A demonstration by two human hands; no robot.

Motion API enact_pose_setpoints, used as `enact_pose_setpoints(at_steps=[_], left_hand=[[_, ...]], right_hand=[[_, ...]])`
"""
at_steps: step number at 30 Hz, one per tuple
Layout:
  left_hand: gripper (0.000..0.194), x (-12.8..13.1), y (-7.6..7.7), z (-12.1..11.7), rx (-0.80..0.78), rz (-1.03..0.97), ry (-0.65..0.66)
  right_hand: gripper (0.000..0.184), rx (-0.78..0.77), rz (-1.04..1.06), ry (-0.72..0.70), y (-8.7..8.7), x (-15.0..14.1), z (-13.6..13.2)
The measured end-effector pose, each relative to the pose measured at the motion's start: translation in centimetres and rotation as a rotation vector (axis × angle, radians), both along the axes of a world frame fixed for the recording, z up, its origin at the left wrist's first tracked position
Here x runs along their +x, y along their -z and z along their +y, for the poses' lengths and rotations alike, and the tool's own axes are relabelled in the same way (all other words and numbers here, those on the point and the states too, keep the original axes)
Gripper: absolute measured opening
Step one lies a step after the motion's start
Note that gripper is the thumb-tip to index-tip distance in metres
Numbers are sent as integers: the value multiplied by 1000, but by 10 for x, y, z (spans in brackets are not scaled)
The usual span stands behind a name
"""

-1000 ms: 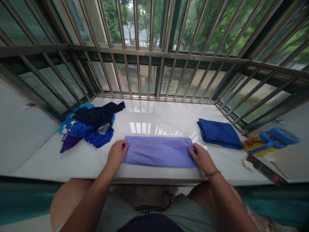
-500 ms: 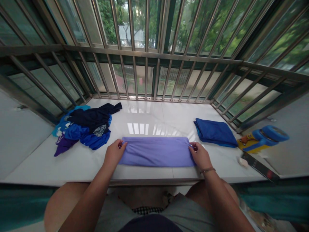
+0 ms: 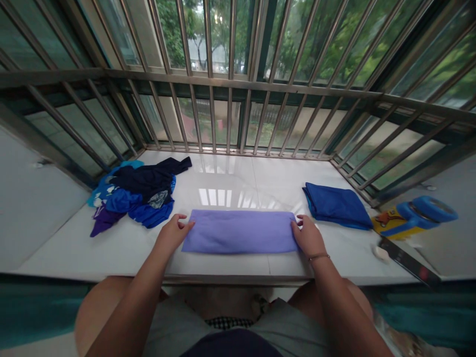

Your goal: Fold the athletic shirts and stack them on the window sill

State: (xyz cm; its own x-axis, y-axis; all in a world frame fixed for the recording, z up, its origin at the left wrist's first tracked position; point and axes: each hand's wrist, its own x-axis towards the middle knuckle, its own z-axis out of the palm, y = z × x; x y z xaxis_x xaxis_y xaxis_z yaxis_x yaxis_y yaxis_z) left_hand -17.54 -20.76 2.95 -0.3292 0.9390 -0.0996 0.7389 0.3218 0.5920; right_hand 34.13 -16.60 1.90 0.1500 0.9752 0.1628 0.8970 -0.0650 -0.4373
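Left grip (image 3: 171,237) parted, thumb away from the fingers, I touch the far left corner of a folded lavender cloth (image 3: 241,233) with my thumb tip. My right grip (image 3: 311,238), with a thin bracelet (image 3: 319,257) at the wrist, is at the cloth's far right corner, thumb against the fabric; whether it pinches the edge I cannot tell. The cloth lies flat along the near edge of the white window ledge (image 3: 230,264), just short of that edge and midway between the ledge's sides.

Toward the ledge's far left corner I have a rumpled clothes pile (image 3: 141,191), navy garment on top. Toward its right edge lies a folded blue cloth (image 3: 338,206), beside a yellow-and-blue container (image 3: 416,218). Near the front right corner, a small white object (image 3: 381,253) sits beside a flat black item (image 3: 409,261).
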Motion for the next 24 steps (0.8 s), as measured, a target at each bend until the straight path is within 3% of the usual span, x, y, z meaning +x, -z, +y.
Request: enact_pose_setpoints(at_steps=[7, 13, 20, 24], left_hand=[[32, 9, 0, -19, 33, 61, -1], [19, 14, 1, -17, 40, 100, 22], [23, 24, 10, -19, 25, -193, 170], [29, 37, 14, -26, 100, -230, 197]], right_hand=[[48, -38, -365, 140, 2, -17, -40], [43, -260, -249, 157, -10, -33, -45], [46, -376, -148, 285, -31, 12, -25], [45, -389, -145, 335, -43, 33, -18]])
